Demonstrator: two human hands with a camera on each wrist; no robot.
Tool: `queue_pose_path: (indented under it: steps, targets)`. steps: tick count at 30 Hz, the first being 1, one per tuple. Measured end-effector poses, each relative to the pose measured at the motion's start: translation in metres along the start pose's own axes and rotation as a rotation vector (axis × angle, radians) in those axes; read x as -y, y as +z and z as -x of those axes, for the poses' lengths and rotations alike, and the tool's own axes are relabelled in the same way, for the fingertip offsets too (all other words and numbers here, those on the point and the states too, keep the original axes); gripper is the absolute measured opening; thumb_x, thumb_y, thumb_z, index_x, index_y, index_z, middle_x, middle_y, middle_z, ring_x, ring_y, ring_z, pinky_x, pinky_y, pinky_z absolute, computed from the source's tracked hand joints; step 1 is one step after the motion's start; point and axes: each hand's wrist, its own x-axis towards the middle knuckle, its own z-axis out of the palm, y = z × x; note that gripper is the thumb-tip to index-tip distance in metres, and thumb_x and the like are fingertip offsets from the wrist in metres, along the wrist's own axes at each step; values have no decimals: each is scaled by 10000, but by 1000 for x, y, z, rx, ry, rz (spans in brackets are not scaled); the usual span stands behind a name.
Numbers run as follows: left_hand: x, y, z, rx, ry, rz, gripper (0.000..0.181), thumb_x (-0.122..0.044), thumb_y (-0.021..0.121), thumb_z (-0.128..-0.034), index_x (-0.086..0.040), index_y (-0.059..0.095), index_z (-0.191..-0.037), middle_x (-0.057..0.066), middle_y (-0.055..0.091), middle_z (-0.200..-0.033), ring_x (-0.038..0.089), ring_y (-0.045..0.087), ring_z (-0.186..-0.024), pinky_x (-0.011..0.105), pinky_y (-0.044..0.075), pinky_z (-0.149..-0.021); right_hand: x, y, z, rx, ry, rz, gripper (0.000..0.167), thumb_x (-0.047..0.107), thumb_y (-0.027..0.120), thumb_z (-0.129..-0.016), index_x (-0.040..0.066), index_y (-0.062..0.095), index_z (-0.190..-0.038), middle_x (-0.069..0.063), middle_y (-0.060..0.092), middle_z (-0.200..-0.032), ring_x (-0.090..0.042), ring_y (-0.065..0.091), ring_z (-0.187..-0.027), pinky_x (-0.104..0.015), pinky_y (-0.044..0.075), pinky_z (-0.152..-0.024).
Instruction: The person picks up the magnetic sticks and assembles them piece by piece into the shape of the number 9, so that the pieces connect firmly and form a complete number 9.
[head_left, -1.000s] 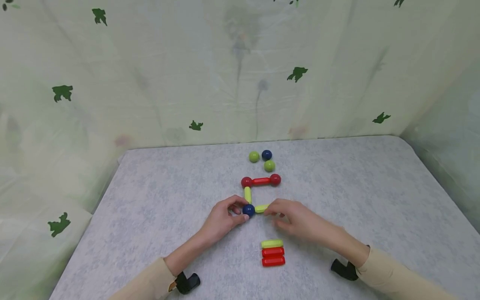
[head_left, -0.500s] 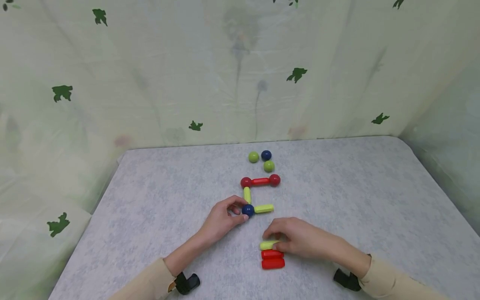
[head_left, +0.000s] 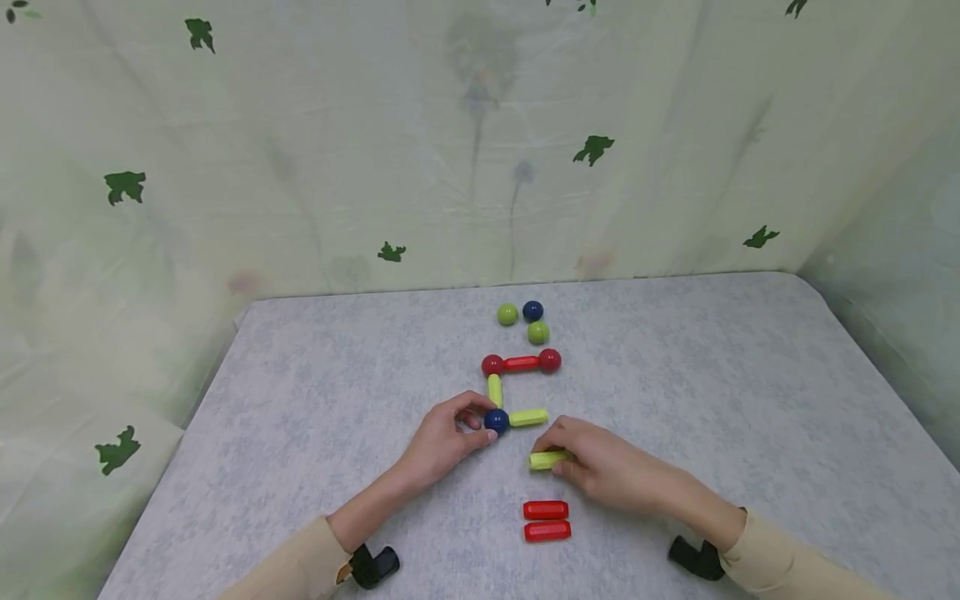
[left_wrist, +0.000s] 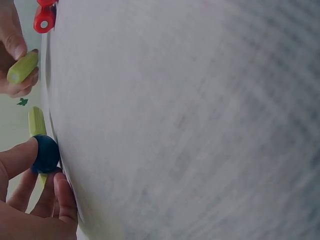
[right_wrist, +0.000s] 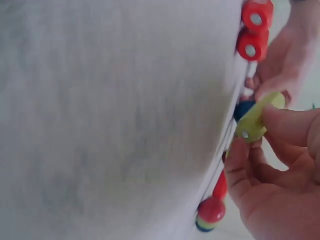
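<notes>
My left hand pinches a dark blue ball between thumb and fingers. From that ball one yellow-green rod points right, and another yellow-green rod runs back to a red ball. A red rod joins this ball to a second red ball. My right hand pinches a loose yellow-green rod, in front of the attached one and apart from it. In the right wrist view, a pale round spot marks the end of the held rod.
Two loose red rods lie side by side near my right hand. Behind the joined pieces sit two green balls and a dark blue ball. A grey cloth-covered table meets a pale leaf-patterned curtain at the back.
My right hand has left the attached yellow-green rod, picked up the loose one beside the red rods and lifted it away from them. The left hand has stayed on the blue ball.
</notes>
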Motion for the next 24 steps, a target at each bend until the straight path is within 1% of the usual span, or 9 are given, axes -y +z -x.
queue_pose_path:
  steps: [4,7,11,14,18,20,24]
  targets:
    - [-1,0,0,-3,-5,-1,285,-137,753,-875,-185,659,-1140,-2,605,-1002,188,534,-859,289,457,-654,-6,-8,0,-76,41,-95,231,93,597,-981,216,613,-1176,129,585,-1068,-114,548,-964,-335,481,-851]
    - [-1,0,0,-1,-6,0,287,-133,753,-875,-181,659,-1142,3,604,-1003,191,533,-861,286,457,-651,-13,-12,-4,-133,74,-144,236,76,601,-975,164,614,-1194,81,612,-1077,-142,567,-978,-359,488,-860]
    - [-1,0,0,3,-5,6,287,-129,750,-877,-178,658,-1144,10,603,-1003,195,532,-862,284,456,-648,-23,-18,-13,-223,116,-198,249,53,618,-957,64,619,-1205,2,637,-1092,-172,591,-1007,-385,488,-894]
    - [0,0,0,5,-8,9,286,-132,748,-878,-180,657,-1145,9,602,-1006,197,532,-863,284,456,-645,-28,-21,-22,-280,156,-252,264,55,633,-945,6,622,-1205,-45,657,-1087,-186,614,-992,-374,504,-873]
    - [0,0,0,5,-10,6,286,-140,749,-879,-185,656,-1146,5,602,-1010,197,533,-865,286,459,-647,-33,-25,-34,-322,234,-301,299,76,652,-935,-38,625,-1210,-79,676,-1069,-192,636,-952,-345,531,-818]
    - [1,0,0,6,-8,4,287,-145,749,-880,-188,655,-1147,2,602,-1012,196,534,-868,288,461,-651,-35,-26,-39,-329,285,-305,316,93,657,-933,-43,627,-1217,-78,684,-1053,-180,640,-928,-336,535,-801]
    - [1,0,0,6,-9,4,290,-148,749,-880,-200,652,-1148,-8,604,-1022,196,539,-878,286,470,-662,-34,-28,-45,-341,354,-299,346,127,670,-925,-60,635,-1214,-76,703,-1006,-160,645,-864,-334,536,-775]
